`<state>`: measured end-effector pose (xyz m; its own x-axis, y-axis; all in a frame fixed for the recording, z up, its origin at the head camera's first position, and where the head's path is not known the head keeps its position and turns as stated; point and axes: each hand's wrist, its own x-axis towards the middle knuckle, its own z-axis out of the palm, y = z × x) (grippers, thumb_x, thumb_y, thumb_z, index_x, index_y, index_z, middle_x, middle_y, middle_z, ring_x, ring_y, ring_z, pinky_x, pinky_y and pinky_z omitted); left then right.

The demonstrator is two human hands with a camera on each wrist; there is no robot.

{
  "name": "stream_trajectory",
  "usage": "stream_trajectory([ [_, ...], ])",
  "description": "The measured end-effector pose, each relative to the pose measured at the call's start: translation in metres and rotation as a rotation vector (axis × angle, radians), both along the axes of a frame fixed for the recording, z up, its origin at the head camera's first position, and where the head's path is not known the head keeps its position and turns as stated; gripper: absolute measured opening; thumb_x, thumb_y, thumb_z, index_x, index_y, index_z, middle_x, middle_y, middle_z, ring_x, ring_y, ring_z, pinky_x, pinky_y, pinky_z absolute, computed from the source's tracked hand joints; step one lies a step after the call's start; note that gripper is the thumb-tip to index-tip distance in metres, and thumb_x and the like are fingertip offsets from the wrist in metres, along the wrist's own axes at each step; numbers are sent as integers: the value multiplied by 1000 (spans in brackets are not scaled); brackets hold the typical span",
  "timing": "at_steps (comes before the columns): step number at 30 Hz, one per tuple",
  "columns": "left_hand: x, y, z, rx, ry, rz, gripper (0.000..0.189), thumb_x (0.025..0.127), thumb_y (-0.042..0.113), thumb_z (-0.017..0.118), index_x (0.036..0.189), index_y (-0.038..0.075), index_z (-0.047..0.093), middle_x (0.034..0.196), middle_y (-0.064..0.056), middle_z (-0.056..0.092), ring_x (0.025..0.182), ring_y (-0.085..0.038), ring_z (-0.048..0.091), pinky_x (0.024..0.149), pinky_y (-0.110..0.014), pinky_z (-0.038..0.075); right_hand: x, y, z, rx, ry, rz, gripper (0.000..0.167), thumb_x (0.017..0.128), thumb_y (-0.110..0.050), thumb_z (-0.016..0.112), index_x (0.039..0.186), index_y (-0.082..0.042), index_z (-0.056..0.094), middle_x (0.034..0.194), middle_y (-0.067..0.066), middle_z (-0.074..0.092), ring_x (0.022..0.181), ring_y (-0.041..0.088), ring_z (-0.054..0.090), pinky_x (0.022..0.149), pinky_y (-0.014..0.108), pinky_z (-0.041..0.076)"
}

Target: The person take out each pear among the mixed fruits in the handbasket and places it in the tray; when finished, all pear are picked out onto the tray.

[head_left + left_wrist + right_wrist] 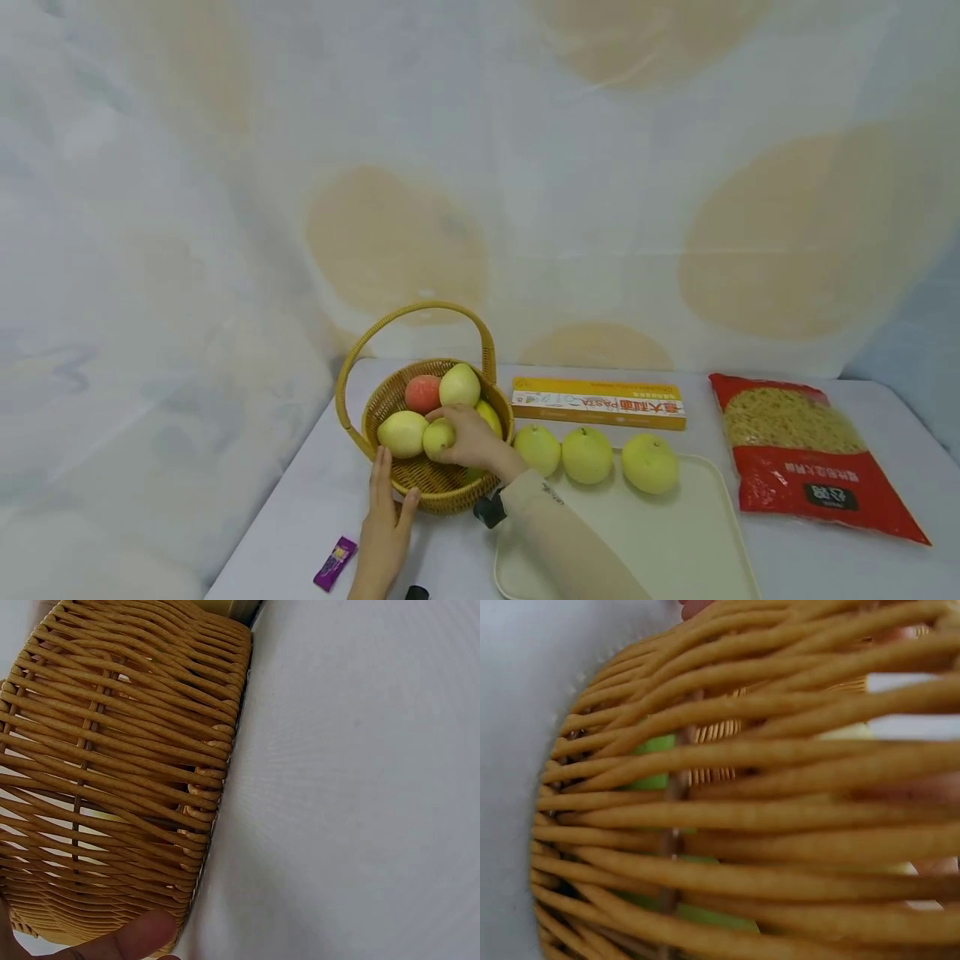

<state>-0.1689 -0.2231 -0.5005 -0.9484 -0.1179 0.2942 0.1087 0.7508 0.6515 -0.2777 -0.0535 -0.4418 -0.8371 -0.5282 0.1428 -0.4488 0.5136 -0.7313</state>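
Hands (386, 525) (468, 437) are bare, the lettered sleeve (562, 533) beige, the wrist camera (491, 510) black.

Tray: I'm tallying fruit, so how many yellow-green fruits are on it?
3: left fruit, middle fruit, right fruit, along the far edge of the tray; the sleeve may hide more.

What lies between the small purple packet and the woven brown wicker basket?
The person's bare left hand, at the near side of the basket; the head view shows it.

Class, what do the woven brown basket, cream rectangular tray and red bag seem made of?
Round brown woven basket: perhaps rattan or plastic, faint sheen; interlaced strands. Cream rectangular tray: possibly plastic, matte; uniform surface. Red rectangular bag: likely plastic film, glossy; contents show through.
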Motion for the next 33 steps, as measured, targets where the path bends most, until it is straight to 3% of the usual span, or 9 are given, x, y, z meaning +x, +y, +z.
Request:
stream_trajectory([
  [3, 2, -3, 2, 4, 0, -8, 71, 102, 29, 50, 157, 17, 8, 164, -10, 8, 106, -41, 62, 73, -52, 55, -1, -5, -2, -29, -89, 42, 61, 75, -12, 79, 132, -12, 55, 133, 7, 58, 120, 24, 54, 101, 44, 45],
  [7, 3, 1, 2, 7, -20, -16, 71, 102, 31, 49, 157, 18, 6, 164, -11, 9, 94, -31, 65, 69, -47, 55, 1, -3, -4, -64, -193, 98, 68, 75, -11, 80, 136, -11, 51, 134, 10, 57, 119, 24, 55, 100, 42, 46],
  [13, 1, 0, 2, -4, -19, -13, 71, 102, 30, 49, 158, 19, 5, 164, -10, 8, 88, -25, 63, 67, -41, 53, 2, -2, -3, -73, -174, 104, 63, 76, -11, 80, 133, -12, 54, 133, 8, 58, 120, 21, 54, 100, 39, 45],
  [22, 2, -4, 5, -9, -5, -2, 72, 102, 28, 50, 157, 19, 6, 164, -11, 8, 92, -32, 65, 70, -50, 55, 5, -9, 2, -131, -159, 55, 57, 78, -18, 79, 130, -17, 56, 134, 0, 57, 115, 14, 51, 99, 36, 43],
  [28, 1, -2, 5, -5, -1, -7, 72, 101, 27, 51, 157, 18, 7, 164, -12, 9, 89, -29, 65, 67, -46, 54, 9, -6, 4, -200, -178, 5, 52, 78, -14, 78, 125, -15, 58, 131, 4, 57, 111, 17, 51, 98, 41, 44],
  [33, 2, -1, 4, -4, 15, -11, 72, 101, 25, 51, 157, 16, 8, 163, -14, 11, 99, -39, 64, 71, -52, 55, 13, -1, 5, -264, -195, -43, 50, 79, -15, 78, 125, -14, 57, 131, 5, 57, 113, 20, 52, 99, 43, 44],
])
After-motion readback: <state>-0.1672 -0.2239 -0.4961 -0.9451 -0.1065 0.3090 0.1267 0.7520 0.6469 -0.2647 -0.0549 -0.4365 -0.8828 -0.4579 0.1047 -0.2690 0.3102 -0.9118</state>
